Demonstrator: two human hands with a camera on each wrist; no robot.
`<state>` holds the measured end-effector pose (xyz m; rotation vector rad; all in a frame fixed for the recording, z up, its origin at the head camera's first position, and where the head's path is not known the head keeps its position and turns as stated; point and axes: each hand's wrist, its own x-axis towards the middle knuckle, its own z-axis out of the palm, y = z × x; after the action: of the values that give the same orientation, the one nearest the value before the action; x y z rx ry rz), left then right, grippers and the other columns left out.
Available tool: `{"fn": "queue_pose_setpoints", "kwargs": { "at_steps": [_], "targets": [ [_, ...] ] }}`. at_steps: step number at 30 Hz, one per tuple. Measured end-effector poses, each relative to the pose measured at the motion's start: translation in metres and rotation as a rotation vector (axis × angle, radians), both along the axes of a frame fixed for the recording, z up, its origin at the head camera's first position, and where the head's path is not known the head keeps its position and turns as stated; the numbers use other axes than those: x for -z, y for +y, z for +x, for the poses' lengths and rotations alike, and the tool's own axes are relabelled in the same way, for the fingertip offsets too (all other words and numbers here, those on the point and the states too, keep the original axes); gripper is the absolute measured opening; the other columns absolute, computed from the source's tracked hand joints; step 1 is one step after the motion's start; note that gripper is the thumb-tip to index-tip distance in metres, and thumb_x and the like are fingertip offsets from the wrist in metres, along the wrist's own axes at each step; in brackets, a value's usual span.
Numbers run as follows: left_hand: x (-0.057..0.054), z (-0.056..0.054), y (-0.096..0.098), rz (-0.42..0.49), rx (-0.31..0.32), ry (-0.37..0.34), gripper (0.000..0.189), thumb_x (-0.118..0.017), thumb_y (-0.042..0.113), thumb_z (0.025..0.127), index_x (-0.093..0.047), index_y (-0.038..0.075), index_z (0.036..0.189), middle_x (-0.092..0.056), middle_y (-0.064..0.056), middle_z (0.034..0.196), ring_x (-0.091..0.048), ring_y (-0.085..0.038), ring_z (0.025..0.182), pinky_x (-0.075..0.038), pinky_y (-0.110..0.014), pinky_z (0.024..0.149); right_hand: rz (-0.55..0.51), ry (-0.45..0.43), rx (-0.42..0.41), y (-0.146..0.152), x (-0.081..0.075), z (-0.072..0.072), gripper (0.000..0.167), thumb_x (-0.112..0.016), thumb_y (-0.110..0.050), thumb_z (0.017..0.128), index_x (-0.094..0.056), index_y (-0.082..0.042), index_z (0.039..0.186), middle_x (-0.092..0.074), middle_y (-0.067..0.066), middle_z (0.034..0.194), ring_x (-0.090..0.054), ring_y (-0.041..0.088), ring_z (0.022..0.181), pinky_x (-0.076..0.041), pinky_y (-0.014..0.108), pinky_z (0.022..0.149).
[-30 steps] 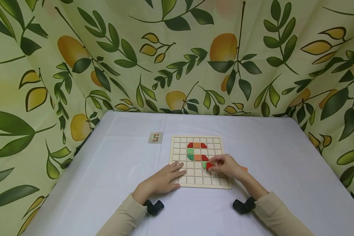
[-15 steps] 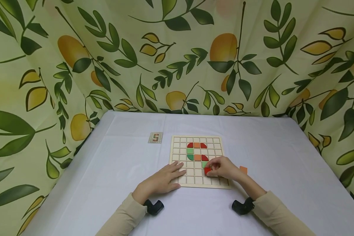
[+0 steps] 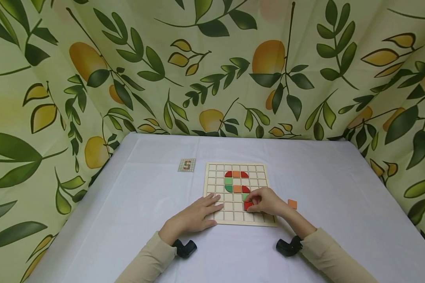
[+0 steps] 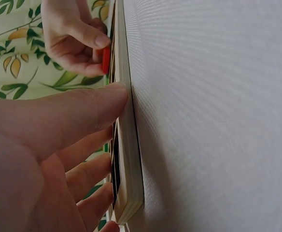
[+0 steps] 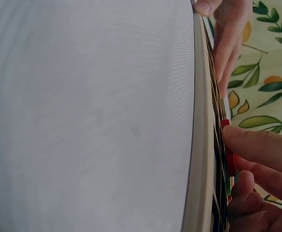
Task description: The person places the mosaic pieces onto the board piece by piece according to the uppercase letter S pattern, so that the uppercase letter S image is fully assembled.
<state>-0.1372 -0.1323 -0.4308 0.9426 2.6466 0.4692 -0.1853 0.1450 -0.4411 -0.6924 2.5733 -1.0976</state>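
Observation:
My right hand [image 3: 265,201] pinches a red tile [image 3: 248,206] between thumb and fingers, low over a square of the wooden grid board [image 3: 230,218]. In the right wrist view the red tile [image 5: 230,157] stands at the board's surface, with the thumb against it. A light green tile [image 3: 245,197] lies just beyond it, partly covered by the fingers. My left hand [image 3: 198,214] rests with spread fingers on the board's left part; in the left wrist view its thumb touches the board's edge [image 4: 124,145]. Red, orange and green tiles [image 3: 236,174] form a curved figure on the grid.
A loose orange tile [image 3: 292,204] lies on the white tablecloth [image 3: 145,177] right of the board. Left of the board's far corner is a small pattern card [image 3: 187,165] with a colored S shape. A leaf-and-fruit print curtain [image 3: 230,78] hangs behind the table.
My right hand has brought the red tile toward me, from beside the light green tile to the square below it. The left hand has stayed in place.

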Motion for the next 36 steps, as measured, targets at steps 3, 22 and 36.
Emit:
{"fn": "queue_pose_setpoints", "kwargs": {
  "at_steps": [3, 22, 36],
  "targets": [
    [0.0, 0.0, 0.0, 0.003, -0.003, -0.004, 0.053, -0.056, 0.028, 0.096, -0.044, 0.015, 0.146, -0.031, -0.009, 0.16, -0.022, -0.033, 0.151, -0.025, -0.051, 0.122, 0.005, 0.006, -0.002, -0.001, 0.0, 0.0, 0.017, -0.079, -0.009, 0.075, -0.073, -0.002, 0.089, -0.052, -0.002, 0.062, -0.041, 0.001, 0.057, -0.036, 0.016, 0.052],
    [0.001, -0.001, 0.0, -0.001, -0.01, -0.011, 0.053, -0.056, 0.029, 0.097, -0.043, 0.016, 0.146, -0.03, -0.008, 0.16, -0.021, -0.032, 0.152, -0.024, -0.051, 0.123, -0.017, 0.005, 0.009, -0.003, -0.002, 0.001, 0.016, -0.08, -0.007, 0.073, -0.072, -0.002, 0.087, -0.052, 0.0, 0.063, -0.041, 0.002, 0.058, -0.035, 0.016, 0.051],
    [-0.001, 0.0, 0.001, 0.003, -0.006, -0.009, 0.053, -0.056, 0.028, 0.097, -0.043, 0.015, 0.146, -0.03, -0.008, 0.16, -0.021, -0.032, 0.151, -0.024, -0.051, 0.123, -0.066, -0.008, 0.024, 0.013, -0.005, 0.002, 0.019, -0.079, -0.012, 0.076, -0.073, -0.001, 0.09, -0.057, -0.001, 0.067, -0.045, -0.001, 0.059, -0.039, 0.014, 0.052]
  ]
}}
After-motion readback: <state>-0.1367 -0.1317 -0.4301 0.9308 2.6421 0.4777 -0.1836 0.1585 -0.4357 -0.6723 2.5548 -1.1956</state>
